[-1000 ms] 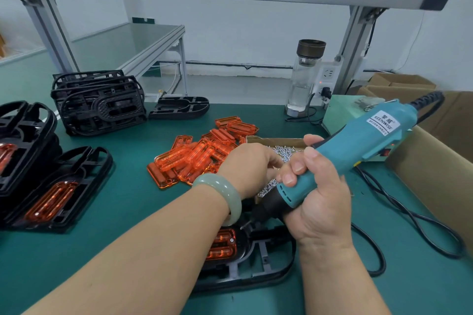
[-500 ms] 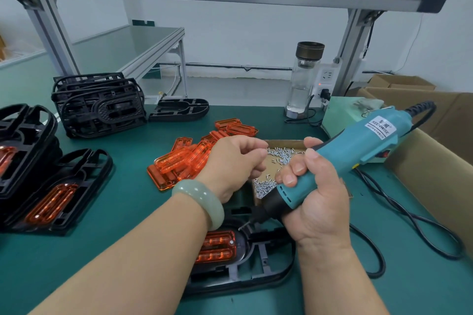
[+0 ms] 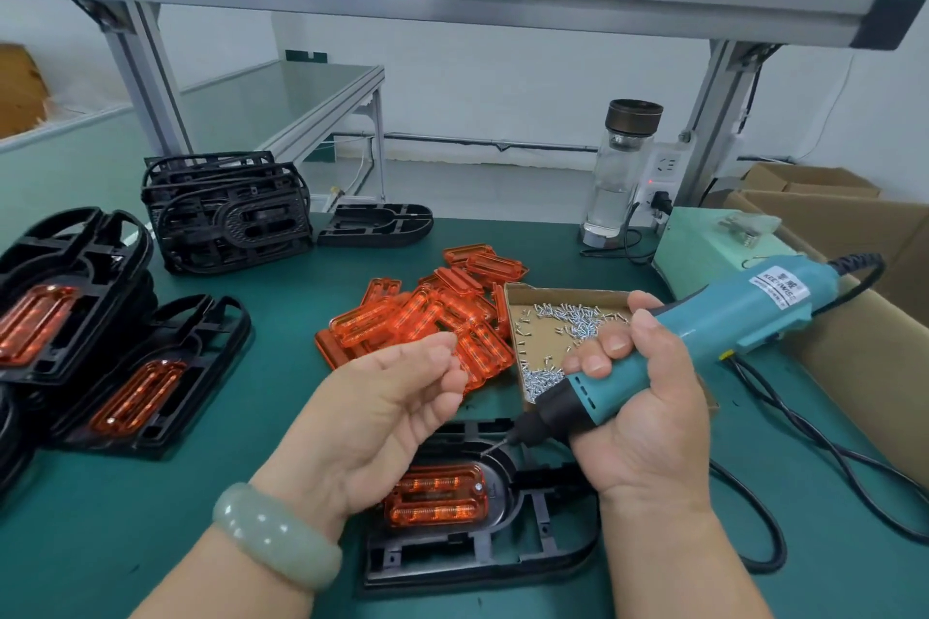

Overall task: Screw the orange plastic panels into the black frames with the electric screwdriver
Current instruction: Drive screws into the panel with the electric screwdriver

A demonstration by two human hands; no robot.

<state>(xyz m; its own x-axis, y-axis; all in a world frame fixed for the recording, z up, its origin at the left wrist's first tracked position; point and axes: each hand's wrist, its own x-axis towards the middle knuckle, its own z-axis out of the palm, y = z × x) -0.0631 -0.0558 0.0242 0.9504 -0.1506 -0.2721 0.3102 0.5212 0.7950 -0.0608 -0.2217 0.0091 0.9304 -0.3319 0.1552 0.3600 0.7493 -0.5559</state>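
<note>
Bench (image 3: 151,543), green mat, everything is on it. Stack of bare black frames (image 3: 226,216) back left, finished frames with panels in (image 3: 146,382) at the left edge. Loose orange panels (image 3: 427,317) piled mid-bench, touching the cardboard tray (image 3: 563,291) of screws (image 3: 568,317).

Work frame (image 3: 502,558) lies flat near the front edge, under both hands. Electric screwdriver (image 3: 729,317) is in the right hand (image 3: 648,422), full fist round the barrel, nose angled down-left. Left hand (image 3: 382,412) hovers palm-up over the frame, fingers loosely curled, thumb against the fingertips. Can't tell if there's a screw in there, too small.

Orange panel (image 3: 435,500) is seated in the frame's oval recess. One screw head (image 3: 477,487) shows at its upper right corner. Bit tip (image 3: 495,447) hangs just above the frame, off that corner, touching nothing.

Read: mid-panel, between screws. Next needs a screw on the bit or in an open hole, bit square to it, then drive.
</note>
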